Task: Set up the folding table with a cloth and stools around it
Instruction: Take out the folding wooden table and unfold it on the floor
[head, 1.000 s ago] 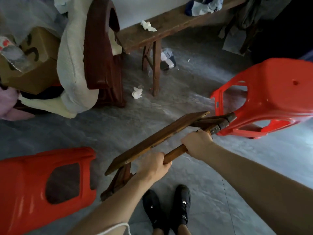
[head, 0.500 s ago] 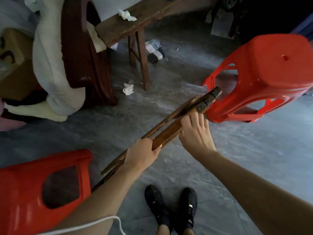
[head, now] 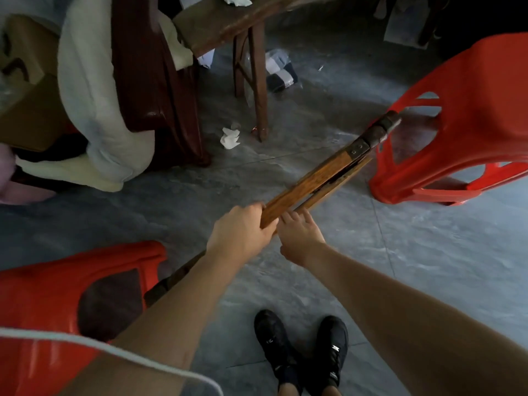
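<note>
Left hand [head: 243, 230] gripping folded wooden table [head: 323, 181], held edge-on between two red plastic stools [head: 468, 118]. Right hand [head: 300, 234] resting fingers against underside, curl unclear. Advising: keeping fingers clear of hinge gap while unfolding legs.

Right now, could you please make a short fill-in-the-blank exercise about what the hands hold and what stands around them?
1. Both hands, the left hand and the right hand, are on the folded ____ table.
2. The plastic stool beside the table's far end has the colour ____.
3. The person's shoes have the colour ____.
4. A crumpled white tissue lies on the ____.

Missing words: wooden; red; black; floor
</note>
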Tool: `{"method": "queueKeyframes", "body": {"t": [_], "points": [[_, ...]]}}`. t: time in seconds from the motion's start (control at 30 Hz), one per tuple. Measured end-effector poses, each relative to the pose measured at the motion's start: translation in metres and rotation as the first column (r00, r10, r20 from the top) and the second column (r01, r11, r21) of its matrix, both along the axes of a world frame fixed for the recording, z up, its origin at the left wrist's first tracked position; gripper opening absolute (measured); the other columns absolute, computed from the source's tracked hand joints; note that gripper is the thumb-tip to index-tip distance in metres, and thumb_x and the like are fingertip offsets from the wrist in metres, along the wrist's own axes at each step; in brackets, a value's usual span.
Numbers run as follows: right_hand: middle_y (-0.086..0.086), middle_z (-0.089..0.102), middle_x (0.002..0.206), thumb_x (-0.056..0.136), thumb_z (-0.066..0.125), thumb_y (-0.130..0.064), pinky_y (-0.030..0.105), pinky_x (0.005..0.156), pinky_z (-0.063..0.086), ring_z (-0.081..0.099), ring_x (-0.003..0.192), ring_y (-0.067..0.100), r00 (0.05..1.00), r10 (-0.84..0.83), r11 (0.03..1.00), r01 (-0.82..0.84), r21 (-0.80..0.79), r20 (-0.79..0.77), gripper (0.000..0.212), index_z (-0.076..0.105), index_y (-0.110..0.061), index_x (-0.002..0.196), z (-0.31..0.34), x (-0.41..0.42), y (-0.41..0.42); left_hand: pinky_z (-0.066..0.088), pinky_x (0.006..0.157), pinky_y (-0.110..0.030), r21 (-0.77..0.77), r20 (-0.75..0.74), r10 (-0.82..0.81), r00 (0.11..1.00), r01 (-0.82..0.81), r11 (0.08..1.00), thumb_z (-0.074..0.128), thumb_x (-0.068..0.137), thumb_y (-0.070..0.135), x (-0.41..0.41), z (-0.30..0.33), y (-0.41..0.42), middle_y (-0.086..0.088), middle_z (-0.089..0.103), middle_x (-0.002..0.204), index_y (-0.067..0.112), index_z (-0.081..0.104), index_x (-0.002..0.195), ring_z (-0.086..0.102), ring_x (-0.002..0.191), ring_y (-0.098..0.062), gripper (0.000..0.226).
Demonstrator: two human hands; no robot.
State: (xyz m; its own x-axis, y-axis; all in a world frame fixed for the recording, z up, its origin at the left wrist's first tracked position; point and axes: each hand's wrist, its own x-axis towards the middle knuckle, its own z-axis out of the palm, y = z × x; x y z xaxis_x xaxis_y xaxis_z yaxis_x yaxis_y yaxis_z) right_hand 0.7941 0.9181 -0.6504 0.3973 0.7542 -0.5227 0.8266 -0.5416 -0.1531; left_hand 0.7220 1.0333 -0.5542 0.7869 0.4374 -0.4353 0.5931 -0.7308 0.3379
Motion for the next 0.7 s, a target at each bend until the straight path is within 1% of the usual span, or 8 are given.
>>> {"method": "queueKeyframes", "body": {"t": [0.07, 0.17, 0.27, 0.33, 0.43, 0.5, 0.57, 0.7], "points": [[0.003, 0.028, 0.156, 0.092, 0.053, -0.026, 0.053, 0.12, 0.005, 0.018, 0.147, 0.023, 0.996, 0.089, 0.989, -0.087, -0.123, 0.011, 0.07, 0.021, -0.016, 0.153, -0.014, 0.0, 0.009, 0.054, 0.069, -0.035, -0.004, 0.004, -0.008, 1.0, 0.009, 1.0, 0.048, 0.094, 0.053, 0.0, -0.001, 0.0, 0.003, 0.063, 0.082, 0.028, 0.058, 0.102, 0.065, 0.079, -0.022, 0.028], [0.001, 0.032, 0.156, 0.093, 0.051, -0.03, 0.055, 0.119, 0.002, 0.018, 0.147, 0.024, 0.984, 0.177, 0.969, -0.168, -0.181, 0.03, 0.064, 0.028, -0.02, 0.152, -0.03, 0.006, 0.016, 0.051, 0.065, -0.032, 0.005, 0.005, -0.022, 1.0, 0.022, 1.0, 0.048, 0.094, 0.053, -0.002, -0.004, -0.001, 0.003, 0.063, 0.079, 0.028, 0.057, 0.099, 0.065, 0.077, -0.021, 0.027], [0.0, 0.048, 0.145, 0.095, 0.049, -0.029, 0.049, 0.116, 0.017, 0.034, 0.14, 0.024, 0.99, 0.136, 0.984, -0.131, -0.123, 0.039, 0.049, 0.043, -0.023, 0.143, -0.044, 0.016, 0.023, 0.045, 0.062, -0.03, 0.014, 0.028, -0.034, 0.999, 0.034, 0.999, 0.048, 0.094, 0.051, -0.002, -0.006, -0.002, 0.006, 0.059, 0.075, 0.027, 0.056, 0.097, 0.064, 0.074, -0.021, 0.025], [0.0, 0.058, 0.132, 0.095, 0.05, -0.029, 0.045, 0.108, 0.029, 0.046, 0.129, 0.025, 0.992, 0.116, 0.988, -0.112, -0.105, 0.038, 0.04, 0.052, -0.023, 0.134, -0.045, 0.02, 0.025, 0.046, 0.063, -0.032, 0.02, 0.045, -0.033, 0.998, 0.032, 0.999, 0.048, 0.094, 0.05, -0.002, -0.006, -0.001, 0.005, 0.058, 0.075, 0.028, 0.055, 0.096, 0.062, 0.074, -0.022, 0.023], [0.0, 0.061, 0.126, 0.096, 0.053, -0.033, 0.041, 0.1, 0.036, 0.052, 0.122, 0.026, 0.967, 0.252, 0.96, -0.244, -0.134, 0.043, 0.035, 0.058, -0.021, 0.128, -0.031, 0.022, 0.014, 0.052, 0.066, -0.034, 0.014, 0.048, -0.035, 0.998, 0.034, 0.999, 0.047, 0.095, 0.05, -0.002, -0.006, 0.002, 0.006, 0.057, 0.072, 0.03, 0.051, 0.089, 0.062, 0.071, -0.02, 0.022], [0.0, 0.061, 0.121, 0.098, 0.051, -0.038, 0.039, 0.096, 0.038, 0.054, 0.118, 0.024, 0.956, 0.292, 0.939, -0.288, -0.186, -0.003, 0.031, 0.061, -0.021, 0.122, -0.015, 0.021, 0.001, 0.056, 0.067, -0.036, 0.032, 0.04, -0.031, 0.999, 0.03, 0.999, 0.047, 0.094, 0.052, -0.001, -0.007, 0.004, 0.005, 0.058, 0.074, 0.029, 0.053, 0.092, 0.063, 0.071, -0.021, 0.024], [-0.001, 0.062, 0.119, 0.098, 0.049, -0.043, 0.04, 0.093, 0.037, 0.056, 0.113, 0.023, 0.955, 0.286, 0.919, -0.295, -0.261, -0.072, 0.031, 0.063, -0.022, 0.118, -0.002, 0.017, -0.013, 0.057, 0.068, -0.038, 0.044, 0.033, -0.019, 0.999, 0.017, 0.999, 0.047, 0.094, 0.053, 0.0, -0.008, 0.006, 0.004, 0.061, 0.077, 0.028, 0.056, 0.097, 0.065, 0.073, -0.022, 0.027], [-0.001, 0.061, 0.117, 0.099, 0.042, -0.051, 0.044, 0.099, 0.034, 0.056, 0.109, 0.023, 0.937, 0.277, 0.871, -0.339, -0.355, -0.214, 0.043, 0.059, -0.02, 0.123, 0.024, 0.012, -0.047, 0.059, 0.071, -0.039, 0.028, 0.023, -0.002, 1.0, 0.001, 1.0, 0.047, 0.093, 0.054, -0.002, -0.008, -0.003, 0.004, 0.064, 0.081, 0.029, 0.058, 0.101, 0.066, 0.075, -0.021, 0.029]]}}
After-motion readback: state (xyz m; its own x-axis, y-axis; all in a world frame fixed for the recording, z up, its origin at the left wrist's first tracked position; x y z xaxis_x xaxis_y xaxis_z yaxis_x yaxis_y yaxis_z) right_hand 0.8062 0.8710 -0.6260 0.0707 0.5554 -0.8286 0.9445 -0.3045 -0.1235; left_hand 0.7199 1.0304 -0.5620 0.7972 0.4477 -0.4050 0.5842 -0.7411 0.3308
